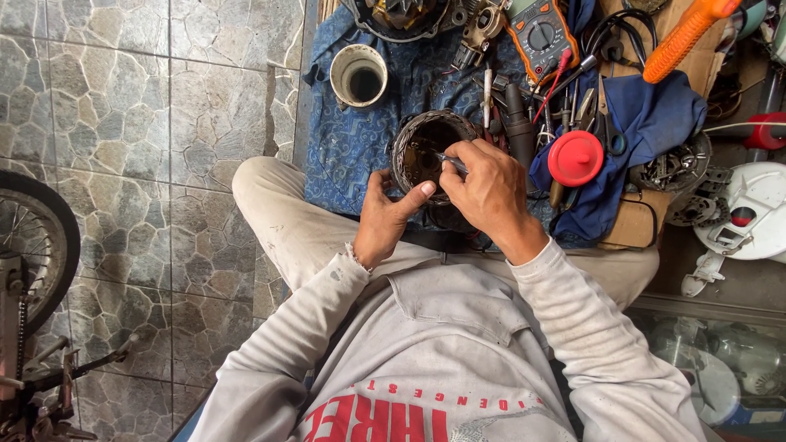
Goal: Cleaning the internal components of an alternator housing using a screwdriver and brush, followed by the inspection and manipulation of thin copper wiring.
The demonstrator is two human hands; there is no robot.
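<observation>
Stator ring held over lap

Stator ring, dark w/ copper windings, sits above blue patterned cloth. Left hand grips its near rim, thumb up. Right hand pinches thin metal tool into ring's opening.

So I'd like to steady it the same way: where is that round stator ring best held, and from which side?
Take the stator ring by its outer rim on the near-left, as the left hand does with thumb against the edge. Its open centre faces up, where the right hand works a thin metal tool, so a side grip leaves that clear.
</observation>
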